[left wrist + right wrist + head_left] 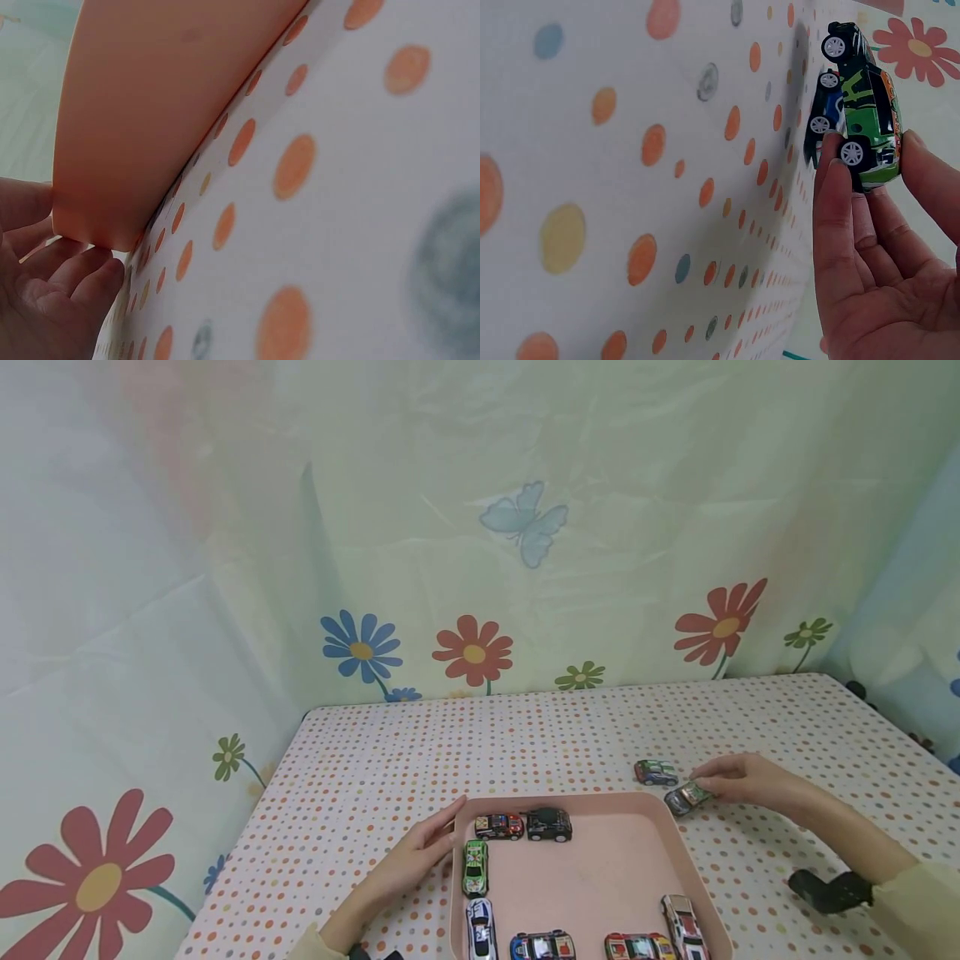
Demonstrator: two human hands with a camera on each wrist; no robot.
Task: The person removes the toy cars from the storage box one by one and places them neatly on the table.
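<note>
- Left hand (417, 850) holds the pink tray (592, 872) at its far left corner; this should keep the cars inside (543, 946) from sliding.
- Beside the far right corner, right hand (742, 779) pinches the green car (871, 112), thumb against fingers; gentle pressure is enough, I think.
- Just behind, another car (656, 772) stands; better not to knock it.
</note>
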